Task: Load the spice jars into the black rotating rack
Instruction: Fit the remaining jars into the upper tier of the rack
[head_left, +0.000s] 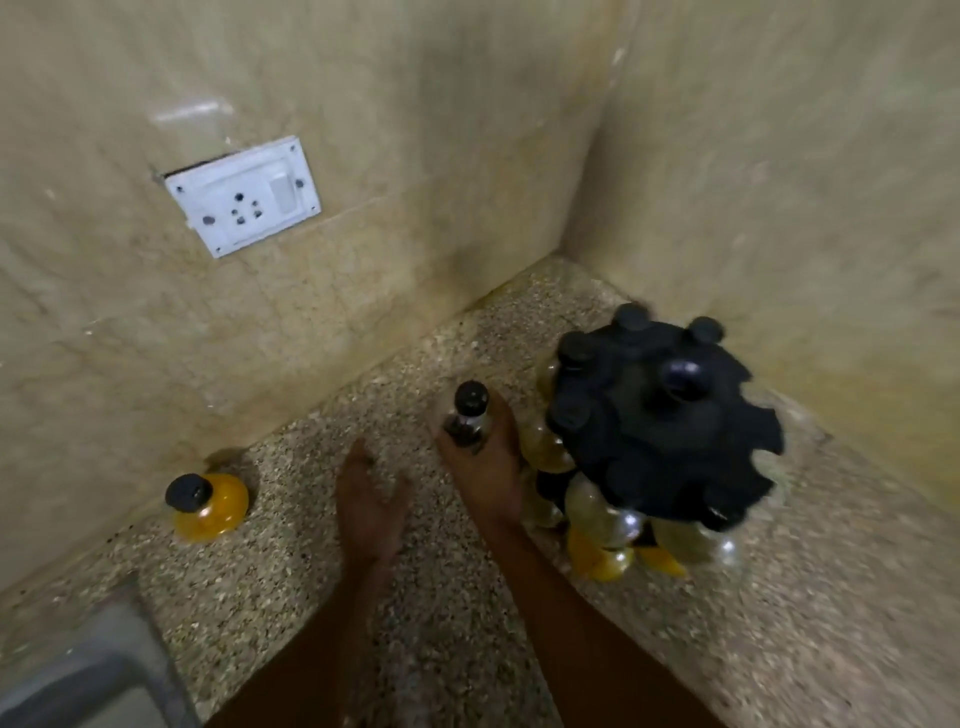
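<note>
On a speckled tabletop (311, 597), the black rotating rack (660, 415) stands nearly full in the corner. The right hand (483, 467) grips a dark spice jar (467, 415) beside it, apparently seeking a free slot; the left hand (371, 509) hovers spread. A yellow jar (208, 504) waits.

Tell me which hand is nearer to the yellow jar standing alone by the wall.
Left. The left hand hovers open over the counter to the right of the yellow jar; the right hand is farther right, holding a dark jar beside the rack.

Head view, steeply down, close.
</note>
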